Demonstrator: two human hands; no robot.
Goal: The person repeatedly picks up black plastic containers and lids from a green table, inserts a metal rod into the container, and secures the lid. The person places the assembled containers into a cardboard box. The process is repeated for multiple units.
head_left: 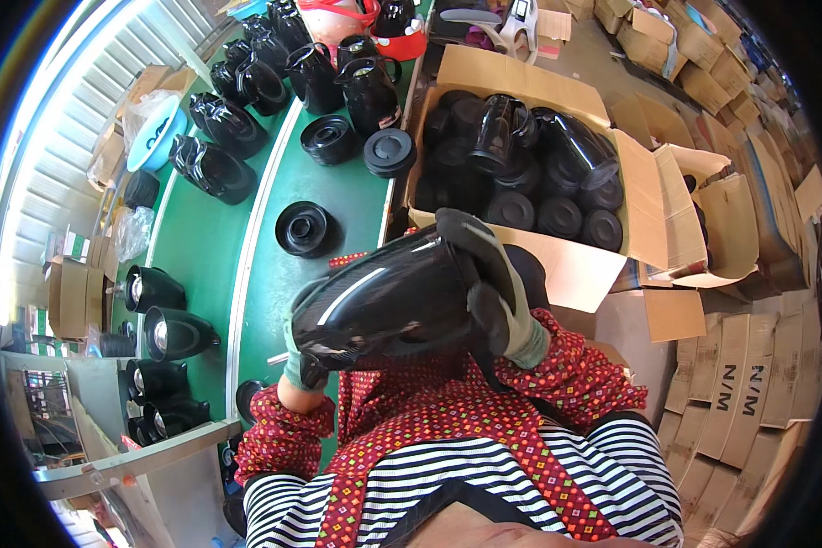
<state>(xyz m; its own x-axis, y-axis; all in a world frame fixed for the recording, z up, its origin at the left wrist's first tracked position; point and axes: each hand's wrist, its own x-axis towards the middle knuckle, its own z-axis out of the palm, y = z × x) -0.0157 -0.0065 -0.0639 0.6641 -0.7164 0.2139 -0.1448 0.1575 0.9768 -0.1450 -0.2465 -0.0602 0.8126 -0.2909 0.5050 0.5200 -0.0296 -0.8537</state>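
Note:
A glossy black plastic jug body (384, 306) lies on its side in front of my chest, held between both gloved hands. My left hand (303, 365) grips its lower left end. Curled over its upper right end is my right hand (493, 292), in a grey and black glove. My sleeves are red patterned covers over a striped shirt.
A green conveyor belt (256, 274) runs up the left, carrying several black jug bodies (215, 169) and round black lids (303, 228). An open cardboard box (644, 196) of black jug parts stands at the right. Stacked cartons (740, 374) fill the right side.

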